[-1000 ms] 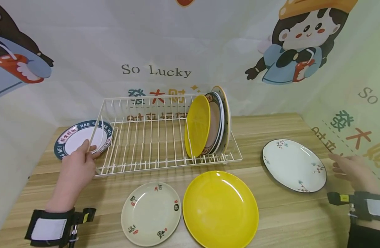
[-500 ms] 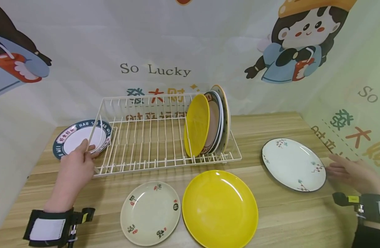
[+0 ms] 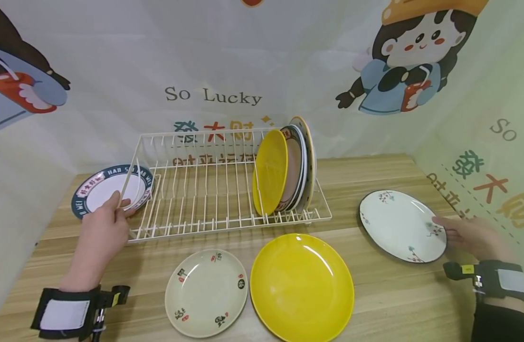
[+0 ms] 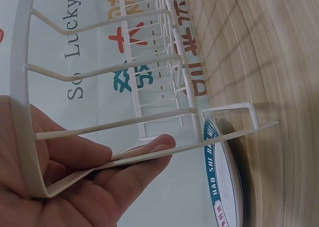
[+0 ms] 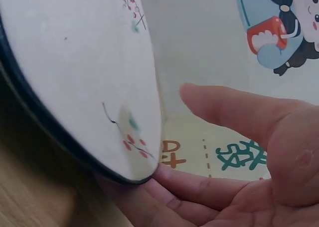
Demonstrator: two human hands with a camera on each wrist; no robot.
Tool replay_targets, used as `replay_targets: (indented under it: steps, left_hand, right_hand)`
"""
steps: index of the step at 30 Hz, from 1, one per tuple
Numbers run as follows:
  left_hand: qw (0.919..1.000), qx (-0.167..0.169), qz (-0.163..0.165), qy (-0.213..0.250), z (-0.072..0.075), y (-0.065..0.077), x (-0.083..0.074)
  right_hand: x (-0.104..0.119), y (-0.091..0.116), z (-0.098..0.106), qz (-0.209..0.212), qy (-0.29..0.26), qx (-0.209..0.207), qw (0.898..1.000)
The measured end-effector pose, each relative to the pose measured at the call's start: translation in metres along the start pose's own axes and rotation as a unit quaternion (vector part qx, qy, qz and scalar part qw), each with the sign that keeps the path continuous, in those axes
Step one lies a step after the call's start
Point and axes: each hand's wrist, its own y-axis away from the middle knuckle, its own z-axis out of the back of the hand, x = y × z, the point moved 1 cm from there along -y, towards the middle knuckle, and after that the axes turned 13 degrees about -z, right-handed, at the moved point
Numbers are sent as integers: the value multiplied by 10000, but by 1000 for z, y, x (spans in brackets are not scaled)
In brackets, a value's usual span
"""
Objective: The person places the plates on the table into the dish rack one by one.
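At the left end of the white wire dish rack (image 3: 193, 230), my left hand (image 3: 103, 225) pinches the end wire between thumb and fingers, as the left wrist view shows. My right hand (image 3: 473, 237) is at the right edge of a white oval-looking plate (image 3: 400, 225) with a dark rim and floral sprigs. In the right wrist view its fingers (image 5: 169, 202) touch the rim from below, while the thumb stands apart from the plate. Toward the rack's right end, a yellow plate (image 3: 269, 173) stands upright beside several patterned plates (image 3: 306, 166).
A blue-rimmed plate (image 3: 112, 185) lies left of the rack, partly behind my left hand. In front lie a cream plate (image 3: 207, 294) with small characters and a large yellow plate (image 3: 302, 289). A printed cloth (image 3: 219, 61) hangs behind the wooden table (image 3: 394, 304).
My right hand, which drew slightly right half a second ago, has moved left onto the floral plate's edge, its thumb now over the rim. The left hand keeps its hold on the rack.
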Motion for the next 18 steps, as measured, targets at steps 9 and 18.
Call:
replay_targets:
  steps: [9, 18]
  left_hand:
    - [10000, 33, 53, 22, 0, 1, -1]
    - [9999, 55, 80, 130, -1, 0, 0]
  right_hand:
    - [-6, -8, -4, -232, -9, -310, 9992]
    - [-4, -8, -6, -472, 77, -371, 9982]
